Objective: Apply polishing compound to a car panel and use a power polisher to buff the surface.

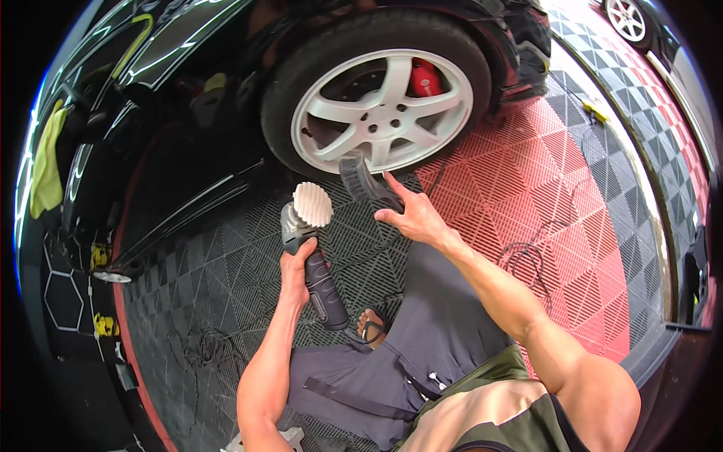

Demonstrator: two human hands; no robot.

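Observation:
My left hand (295,270) is wrapped around the black polisher (325,292), held upright with its ribbed white pad (312,205) at the top. In my right hand (419,217) is a black brush (363,184), its index finger stretched along the handle. The brush head lies at the lower rim of the white spoked wheel (343,111); whether it touches the rim I cannot tell. The pad stands a little below and left of the black tyre (277,113), apart from it. A red brake caliper (426,78) shows between the spokes.
The glossy black car (203,143) fills the upper left, with a yellow-green cloth (49,162) hanging farther left. Dark cables (523,260) lie coiled on the red and grey tiled floor (572,226). A second white wheel (626,20) stands at the far right.

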